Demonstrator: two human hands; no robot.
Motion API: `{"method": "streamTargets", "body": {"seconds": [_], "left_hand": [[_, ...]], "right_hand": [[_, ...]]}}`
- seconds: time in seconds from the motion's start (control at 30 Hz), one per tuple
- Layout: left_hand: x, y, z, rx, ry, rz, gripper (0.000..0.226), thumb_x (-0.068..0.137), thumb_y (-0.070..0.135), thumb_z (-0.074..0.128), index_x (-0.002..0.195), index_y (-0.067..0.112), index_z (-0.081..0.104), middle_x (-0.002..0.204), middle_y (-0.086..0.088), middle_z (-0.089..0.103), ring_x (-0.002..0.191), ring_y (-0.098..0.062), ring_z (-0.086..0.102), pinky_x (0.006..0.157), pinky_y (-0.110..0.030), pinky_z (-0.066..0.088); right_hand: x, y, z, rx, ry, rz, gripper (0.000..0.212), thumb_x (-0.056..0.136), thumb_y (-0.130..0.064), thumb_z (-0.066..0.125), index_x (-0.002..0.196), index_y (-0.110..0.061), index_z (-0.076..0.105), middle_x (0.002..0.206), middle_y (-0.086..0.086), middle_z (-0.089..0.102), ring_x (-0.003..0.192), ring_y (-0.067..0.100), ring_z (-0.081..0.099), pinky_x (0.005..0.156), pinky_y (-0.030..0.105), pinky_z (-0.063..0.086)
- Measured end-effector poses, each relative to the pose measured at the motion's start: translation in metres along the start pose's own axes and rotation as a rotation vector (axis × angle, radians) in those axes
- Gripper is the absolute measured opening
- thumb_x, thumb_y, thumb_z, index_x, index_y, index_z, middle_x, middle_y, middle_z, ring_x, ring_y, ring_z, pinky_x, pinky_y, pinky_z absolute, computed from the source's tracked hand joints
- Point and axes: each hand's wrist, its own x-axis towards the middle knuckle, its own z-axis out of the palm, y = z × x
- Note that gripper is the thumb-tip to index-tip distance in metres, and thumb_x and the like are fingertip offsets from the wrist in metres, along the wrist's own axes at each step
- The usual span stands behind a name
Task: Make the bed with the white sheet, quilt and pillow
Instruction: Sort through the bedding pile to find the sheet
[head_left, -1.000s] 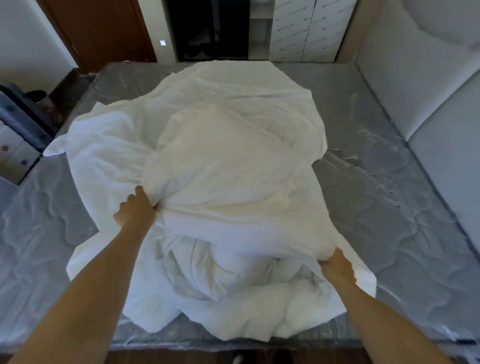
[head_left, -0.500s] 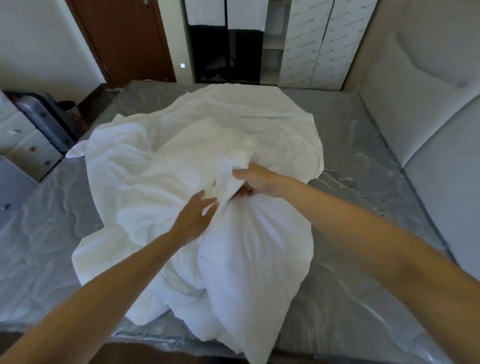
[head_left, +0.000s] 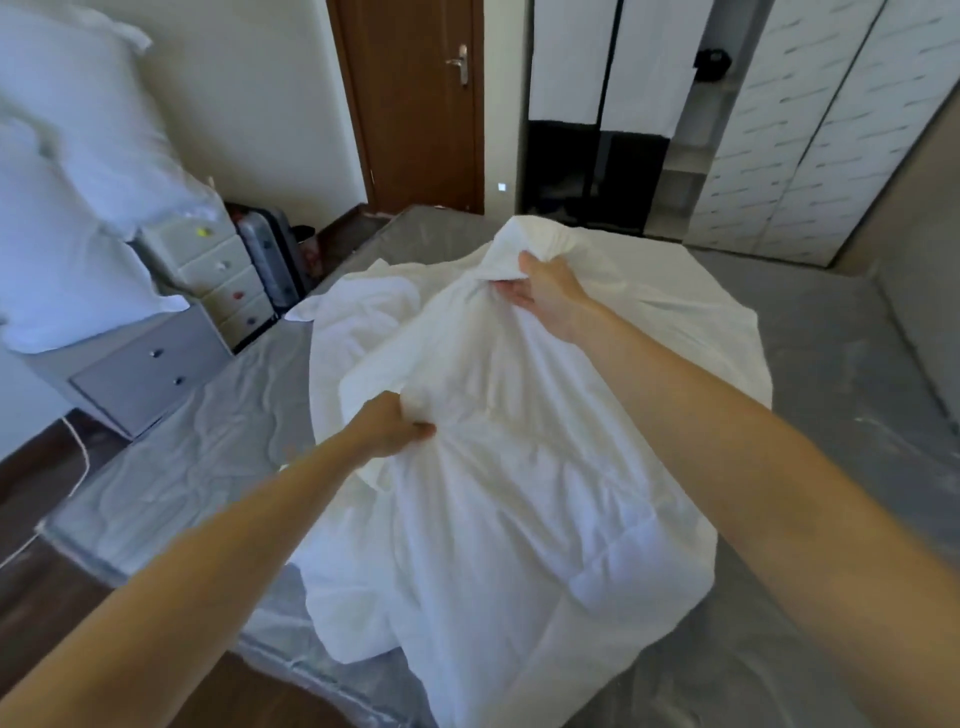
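Observation:
A heap of white bedding (head_left: 519, 493) lies bunched on the grey mattress (head_left: 197, 467), which is wrapped in clear plastic. The heap spreads from the near edge to the far middle; sheet and quilt cannot be told apart in it. My left hand (head_left: 389, 426) grips a fold of the white fabric near the heap's left side. My right hand (head_left: 540, 291) grips a raised bunch of the fabric farther away, lifting it into a peak. White pillows (head_left: 62, 208) are stacked on a grey cabinet at the left.
A grey drawer cabinet (head_left: 140, 374) and a small white chest of drawers (head_left: 218, 280) stand left of the bed, with a suitcase (head_left: 270, 254) behind. A brown door (head_left: 415, 104) and a wardrobe (head_left: 727, 130) stand beyond. A padded headboard (head_left: 930, 260) lines the right side.
My view swung left and up. My right hand rose and reached farther with a bunch of fabric; my left hand closed on a fold. A second ago both hands held the heap's near edge.

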Motion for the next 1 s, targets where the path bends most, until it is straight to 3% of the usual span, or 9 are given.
{"method": "streamTargets", "body": {"seconds": [0.07,0.17,0.27,0.37,0.57,0.73,0.83,0.9,1.0], "left_hand": [[0.04,0.023,-0.024,0.023,0.06,0.103,0.06,0.084,0.041,0.067,0.127,0.003,0.051,0.123,-0.011,0.057,0.11,-0.029,0.054,0.08,-0.031,0.04],[0.101,0.063,-0.057,-0.083,0.079,0.284,0.053,0.085,0.04,0.065,0.124,0.005,0.056,0.122,-0.011,0.059,0.11,-0.03,0.055,0.087,-0.037,0.044],[0.164,0.097,-0.084,-0.194,0.109,0.337,0.052,0.085,0.036,0.066,0.125,0.003,0.056,0.121,-0.014,0.06,0.11,-0.032,0.056,0.094,-0.045,0.047],[0.224,0.095,-0.086,-0.165,0.193,0.246,0.055,0.088,0.038,0.063,0.126,0.0,0.052,0.123,-0.016,0.058,0.112,-0.037,0.054,0.091,-0.044,0.044],[0.299,0.034,-0.011,-0.136,0.109,0.07,0.05,0.09,0.042,0.056,0.12,0.002,0.056,0.12,-0.018,0.061,0.112,-0.037,0.056,0.09,-0.041,0.045],[0.319,-0.025,0.003,0.095,0.108,0.173,0.063,0.079,0.067,0.054,0.121,0.02,0.055,0.136,-0.013,0.046,0.132,-0.035,0.038,0.099,-0.046,0.036],[0.325,-0.067,0.014,0.085,0.091,-0.12,0.114,0.064,0.075,0.063,0.149,0.037,-0.002,0.159,-0.01,0.005,0.145,-0.034,0.009,0.112,-0.062,0.012],[0.324,-0.073,0.032,-0.091,-0.103,-0.116,0.142,0.04,0.085,0.066,0.144,0.043,-0.02,0.159,-0.004,0.01,0.143,-0.033,0.02,0.112,-0.063,0.015],[0.304,-0.036,0.064,-0.251,-0.294,0.078,0.142,0.038,0.078,0.072,0.15,0.033,-0.003,0.156,0.002,0.021,0.14,-0.025,0.031,0.113,-0.048,0.027]], "right_hand": [[0.018,0.004,-0.004,-0.207,-0.028,-0.065,0.025,0.099,-0.024,0.041,0.116,-0.013,0.057,0.126,0.009,0.055,0.123,0.026,0.051,0.1,0.033,0.039],[0.037,0.018,-0.006,-0.59,-0.164,-0.111,0.071,0.09,-0.032,0.062,0.149,-0.019,0.025,0.144,-0.005,0.032,0.132,0.012,0.03,0.103,0.019,0.024],[0.062,0.041,-0.008,-1.089,-0.11,-0.103,0.114,0.065,-0.065,0.07,0.151,-0.037,0.0,0.157,-0.006,0.011,0.144,0.02,0.011,0.117,0.05,0.012],[0.082,0.059,-0.01,-1.322,0.01,-0.01,0.112,0.067,-0.072,0.065,0.146,-0.048,-0.012,0.159,0.001,-0.017,0.146,0.025,-0.016,0.113,0.061,-0.003],[0.13,0.14,0.063,-1.423,-0.067,0.108,0.114,0.068,-0.079,0.055,0.146,-0.041,-0.018,0.156,0.012,-0.025,0.143,0.034,-0.023,0.105,0.07,-0.009],[0.168,0.202,0.046,-1.376,0.111,0.246,0.099,0.081,-0.037,0.067,0.151,-0.03,-0.002,0.158,0.017,-0.006,0.144,0.042,-0.003,0.106,0.072,0.005],[0.167,0.221,0.014,-1.473,0.365,0.188,0.089,0.079,-0.025,0.067,0.15,-0.023,0.013,0.147,0.023,0.029,0.133,0.043,0.034,0.101,0.064,0.032],[0.161,0.222,-0.017,-1.478,0.385,0.255,0.072,0.09,-0.022,0.053,0.151,-0.02,0.014,0.127,0.019,0.052,0.113,0.035,0.055,0.089,0.042,0.047],[0.148,0.199,-0.07,-1.209,0.404,0.329,0.042,0.095,-0.023,0.047,0.135,-0.011,0.045,0.123,0.016,0.061,0.111,0.034,0.058,0.088,0.036,0.044]]}}
